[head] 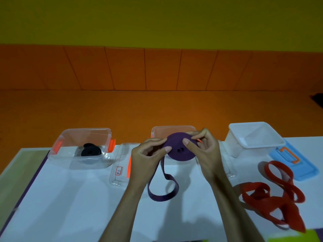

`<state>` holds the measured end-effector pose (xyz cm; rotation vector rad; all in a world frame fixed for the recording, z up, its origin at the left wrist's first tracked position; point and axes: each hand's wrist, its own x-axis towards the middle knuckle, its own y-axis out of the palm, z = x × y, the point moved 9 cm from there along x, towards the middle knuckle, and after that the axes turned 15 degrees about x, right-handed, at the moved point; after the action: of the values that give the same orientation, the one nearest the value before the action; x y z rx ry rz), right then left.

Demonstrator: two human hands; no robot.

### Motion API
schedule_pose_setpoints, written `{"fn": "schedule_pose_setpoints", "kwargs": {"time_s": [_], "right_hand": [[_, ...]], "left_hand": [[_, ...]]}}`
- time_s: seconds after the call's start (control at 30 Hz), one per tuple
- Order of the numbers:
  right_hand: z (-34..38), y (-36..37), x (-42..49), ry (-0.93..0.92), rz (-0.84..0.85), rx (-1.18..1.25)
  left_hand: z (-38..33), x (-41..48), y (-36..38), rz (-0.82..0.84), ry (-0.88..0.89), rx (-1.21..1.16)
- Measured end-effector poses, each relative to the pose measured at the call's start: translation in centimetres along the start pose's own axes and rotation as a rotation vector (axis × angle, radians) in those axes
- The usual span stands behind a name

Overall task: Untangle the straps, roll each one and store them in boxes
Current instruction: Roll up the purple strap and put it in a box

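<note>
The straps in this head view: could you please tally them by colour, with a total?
Black strap: 1, rolled, in the left box.
Purple strap: 1, partly rolled, gripped by the left hand and right hand.
Red strap: 1 tangled heap; whether it is a single strap, I cannot tell.
Total: 3.

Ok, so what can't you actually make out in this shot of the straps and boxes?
Head view only.
Inside of the middle box: hidden by the purple strap roll, left hand and right hand.
Writing on the label of the clear lid: too small to read.
The dark object at the right edge: cut off, unidentifiable.
Ends of the red strap: lost where it overlaps itself.
</note>
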<state>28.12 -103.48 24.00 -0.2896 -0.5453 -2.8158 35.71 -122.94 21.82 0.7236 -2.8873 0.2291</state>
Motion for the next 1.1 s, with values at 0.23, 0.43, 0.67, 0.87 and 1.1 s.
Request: {"fn": "schedule_pose_setpoints", "kwargs": {"time_s": [0.23,0.43,0.67,0.87,1.1], "right_hand": [[1.2,0.4,-0.5,-0.066,-0.033,-0.031],[0.1,0.7,-0.5,0.038,0.084,-0.113],[0.1,0.6,-0.8,0.022,0.076,-0.112],[0.7,0.8,-0.3,0.006,0.082,-0.159],[0.1,0.9,-0.5,0.006,0.099,-0.125]], "left_hand": [[-0.6,-0.1,1.4,0.069,0.017,0.020],[-0.9,-0.1,1.2,0.042,0.042,0.031],[-0.2,-0.5,1.5,0.125,0.007,0.036],[-0.7,-0.6,1.7,0.103,0.078,0.070],[0.0,-0.5,0.5,0.052,-0.001,0.017]]}}
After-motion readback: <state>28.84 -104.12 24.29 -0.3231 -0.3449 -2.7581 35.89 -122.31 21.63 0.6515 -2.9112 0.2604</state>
